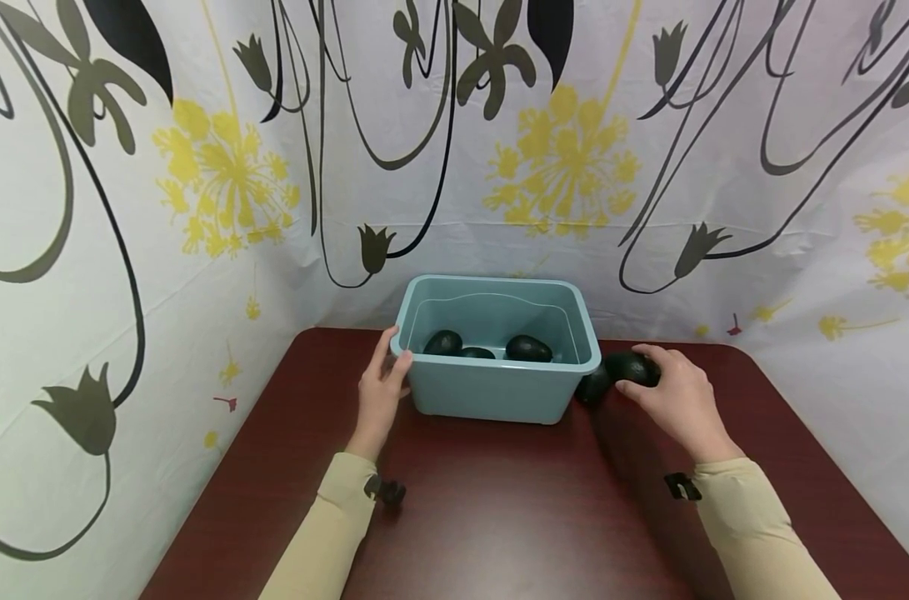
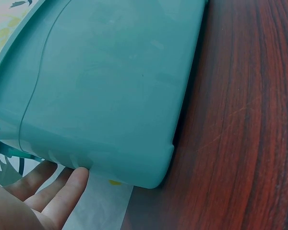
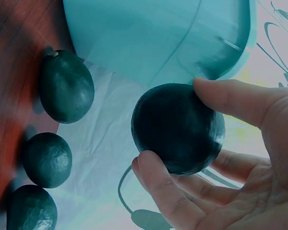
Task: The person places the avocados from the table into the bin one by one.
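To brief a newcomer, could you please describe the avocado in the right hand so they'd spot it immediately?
On the dark red table stands a blue-green bin. To its right, the right hand grips the dark avocado. Unlike its neighbours in the bin and on the table, it is held.

The bin point(image 1: 491, 392) looks like plastic – smooth all over, with a soft shine. The surface point(image 1: 469, 508) looks like smooth wood with streaky lines, and it is glossy where the light hits it. The held avocado point(image 3: 175, 127) has a shiny skin with tiny bumps by its bright spot. The stemmed avocado point(image 3: 67, 88) looks smoother and shiny too. The wall sheet point(image 1: 424, 196) looks like creased cloth – mostly dull. The sleeves point(image 1: 315, 533) look like matt cloth.
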Tool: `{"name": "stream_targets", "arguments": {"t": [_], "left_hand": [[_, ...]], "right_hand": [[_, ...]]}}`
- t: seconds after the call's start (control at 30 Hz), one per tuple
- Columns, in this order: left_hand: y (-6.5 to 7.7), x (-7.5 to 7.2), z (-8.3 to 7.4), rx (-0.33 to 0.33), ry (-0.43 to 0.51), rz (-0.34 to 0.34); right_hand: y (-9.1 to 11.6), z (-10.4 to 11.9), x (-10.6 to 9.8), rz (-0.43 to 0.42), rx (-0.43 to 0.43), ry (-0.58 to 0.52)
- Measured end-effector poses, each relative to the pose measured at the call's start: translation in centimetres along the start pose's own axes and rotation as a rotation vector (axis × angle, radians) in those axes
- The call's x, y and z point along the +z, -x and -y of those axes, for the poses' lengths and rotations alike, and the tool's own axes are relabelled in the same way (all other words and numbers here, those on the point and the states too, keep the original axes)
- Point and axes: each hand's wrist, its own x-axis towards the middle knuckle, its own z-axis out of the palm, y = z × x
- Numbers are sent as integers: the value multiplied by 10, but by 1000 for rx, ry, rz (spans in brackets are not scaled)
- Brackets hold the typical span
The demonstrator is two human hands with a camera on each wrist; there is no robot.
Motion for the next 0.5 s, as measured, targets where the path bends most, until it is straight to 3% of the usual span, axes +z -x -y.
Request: {"name": "stream_targets", "arguments": {"t": [0.5], "left_hand": [[1,1,-1,-3,-3,-5]], "right_hand": [[0,10,-10,-45,-31,3]]}}
